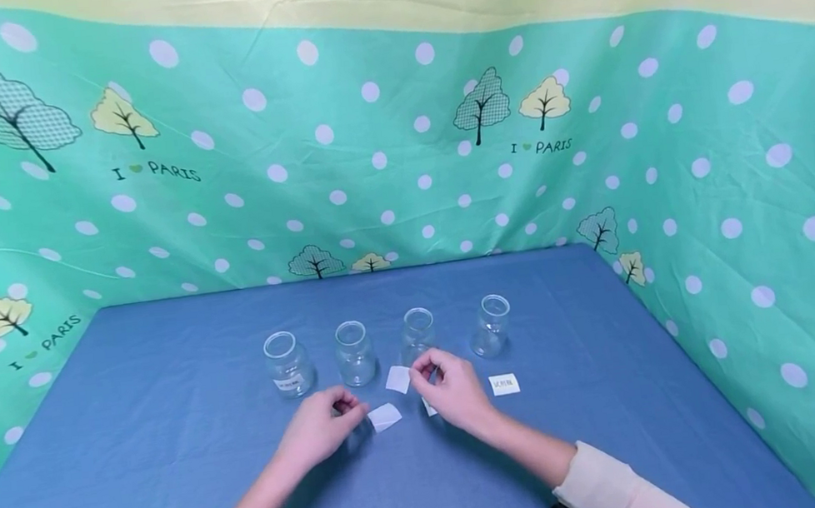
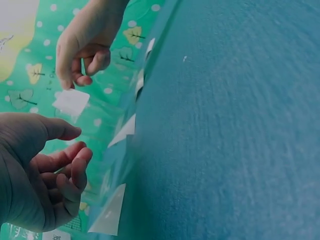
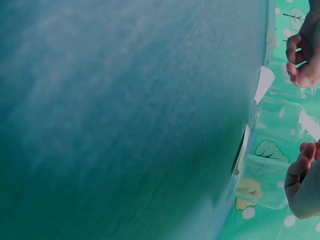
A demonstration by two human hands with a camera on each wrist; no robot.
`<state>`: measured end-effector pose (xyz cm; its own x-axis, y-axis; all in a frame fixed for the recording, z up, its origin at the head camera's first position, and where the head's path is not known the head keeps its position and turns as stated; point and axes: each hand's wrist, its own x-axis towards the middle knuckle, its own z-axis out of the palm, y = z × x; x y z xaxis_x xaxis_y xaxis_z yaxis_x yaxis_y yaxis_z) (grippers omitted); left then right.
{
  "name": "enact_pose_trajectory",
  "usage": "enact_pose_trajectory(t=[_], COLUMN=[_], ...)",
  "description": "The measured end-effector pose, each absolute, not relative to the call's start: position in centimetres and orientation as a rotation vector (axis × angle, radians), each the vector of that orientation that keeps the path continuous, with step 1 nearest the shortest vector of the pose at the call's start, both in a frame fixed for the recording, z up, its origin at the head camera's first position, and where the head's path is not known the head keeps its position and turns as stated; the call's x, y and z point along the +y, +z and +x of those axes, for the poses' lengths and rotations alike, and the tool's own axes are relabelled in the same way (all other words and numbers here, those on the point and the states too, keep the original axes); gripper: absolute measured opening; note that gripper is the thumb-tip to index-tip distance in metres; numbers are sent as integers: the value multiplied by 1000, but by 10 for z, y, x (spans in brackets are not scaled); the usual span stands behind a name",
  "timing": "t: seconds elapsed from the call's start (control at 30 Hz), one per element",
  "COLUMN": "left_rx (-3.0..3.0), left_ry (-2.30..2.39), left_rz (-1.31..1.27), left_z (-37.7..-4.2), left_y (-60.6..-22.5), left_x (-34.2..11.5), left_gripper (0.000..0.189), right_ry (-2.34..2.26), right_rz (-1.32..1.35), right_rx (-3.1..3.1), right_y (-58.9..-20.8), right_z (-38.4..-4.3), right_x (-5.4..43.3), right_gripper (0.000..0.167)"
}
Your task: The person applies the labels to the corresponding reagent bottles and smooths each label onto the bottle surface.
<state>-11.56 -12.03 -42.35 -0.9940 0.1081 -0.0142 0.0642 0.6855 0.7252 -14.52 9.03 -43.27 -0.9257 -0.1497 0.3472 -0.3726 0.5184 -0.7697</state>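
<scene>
My right hand (image 1: 453, 387) pinches a small white label (image 1: 399, 379) at its edge, held up off the table in front of the glass jars. The left hand (image 1: 321, 425) hovers to the left with loosely bent fingers; in the left wrist view a gap shows between its thumb and fingertips, with nothing in it. Just right of its fingertips, a second white label (image 1: 384, 417) lies on the cloth. Another label (image 1: 429, 407) is partly hidden under my right hand. The leftmost glass jar (image 1: 289, 366) bears a white label with writing, too small to read.
Further open glass jars stand in the row: one (image 1: 355, 356) mid-left, one (image 1: 418, 330) behind my right hand, one (image 1: 491, 328) at right. A written label (image 1: 504, 384) lies at right on the blue tablecloth (image 1: 169, 415). A patterned green curtain (image 1: 367, 166) hangs behind.
</scene>
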Motion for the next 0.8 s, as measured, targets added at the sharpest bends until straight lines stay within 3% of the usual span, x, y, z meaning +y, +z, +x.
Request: enact_pose_trajectory(t=[0.8], left_rx=[2621], left_ry=[1608], left_rz=[179], left_z=[-118], left_y=[-424], left_x=[-109], left_gripper=[12], right_ry=[1148], right_rz=[652], right_rx=[-2531], right_y=[-434], right_z=[-133], right_x=[83], right_gripper=[4])
